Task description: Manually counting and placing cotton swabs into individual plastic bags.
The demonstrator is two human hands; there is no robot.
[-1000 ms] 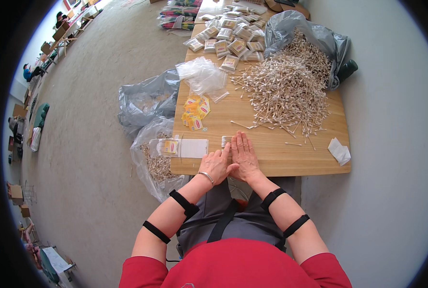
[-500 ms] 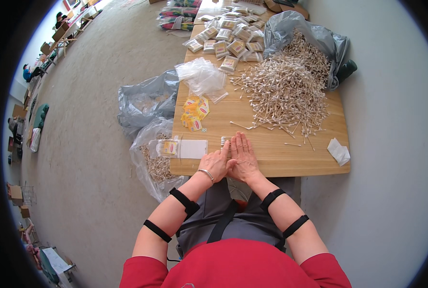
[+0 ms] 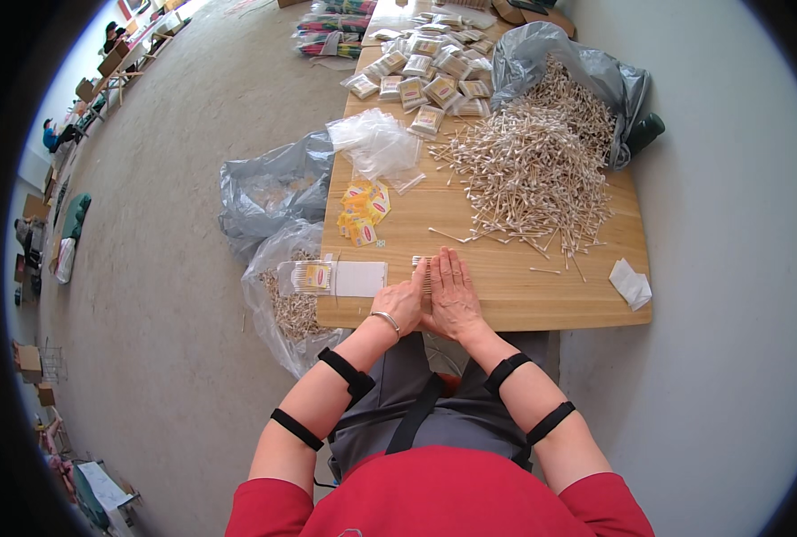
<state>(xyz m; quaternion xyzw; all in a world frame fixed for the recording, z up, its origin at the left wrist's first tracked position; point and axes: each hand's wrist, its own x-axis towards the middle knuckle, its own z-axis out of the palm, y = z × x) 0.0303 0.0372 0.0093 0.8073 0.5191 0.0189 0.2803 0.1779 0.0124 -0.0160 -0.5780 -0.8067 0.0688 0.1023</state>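
Observation:
A small row of cotton swabs point(image 3: 419, 262) lies on the wooden table near its front edge, partly hidden by my fingers. My left hand point(image 3: 400, 304) has its fingers bent over the swabs, the index finger across them, pressing them from the left. Flat beside them lies my right hand point(image 3: 455, 298), its fingers stretched forward and close together, palm edge against the row. Left of my left hand is a white card point(image 3: 360, 278). Next to it a clear plastic bag point(image 3: 296, 277) holds swabs with a yellow label point(image 3: 317, 277).
A large heap of loose swabs point(image 3: 533, 170) spills from a grey bag point(image 3: 528, 54) at the right. Filled packets point(image 3: 425, 85) pile up at the back. Empty clear bags point(image 3: 376, 143) and yellow labels point(image 3: 363, 210) lie left. A folded tissue point(image 3: 630, 284) sits near the right corner.
My left hand has shifted very slightly, its thumb tucking lower beside the right hand. The swabs stay between my hands, and my right hand is almost still.

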